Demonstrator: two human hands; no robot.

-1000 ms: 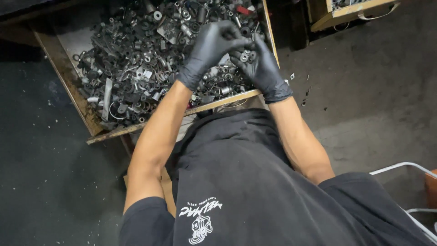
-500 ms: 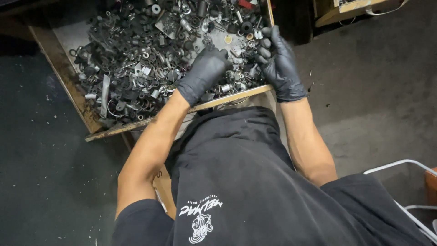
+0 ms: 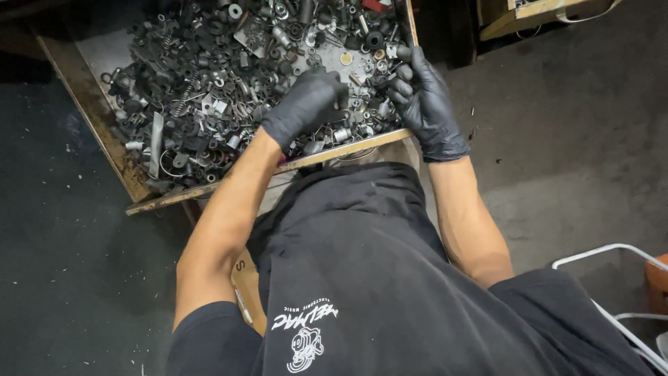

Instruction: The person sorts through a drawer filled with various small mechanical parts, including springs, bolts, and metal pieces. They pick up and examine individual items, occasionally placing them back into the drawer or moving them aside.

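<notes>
A shallow wooden tray (image 3: 104,132) holds a heap of small metal parts (image 3: 209,90): washers, springs, nuts, bushings and short tubes. Both hands wear black gloves. My left hand (image 3: 306,104) lies palm down on the heap near the tray's front edge, its fingers curled into the parts and its fingertips hidden. My right hand (image 3: 426,101) is at the tray's right front corner, with thumb and fingers pinched on a small dark round part (image 3: 403,71).
The tray's front rim (image 3: 334,150) rests just ahead of my black shirt. Dark concrete floor (image 3: 570,139) surrounds it. A second wooden box (image 3: 529,17) sits at the top right, and a white wire frame (image 3: 605,251) at the lower right.
The hands, held together above the heap a second ago, have parted. My left hand dropped onto the parts; my right hand moved to the tray's right corner.
</notes>
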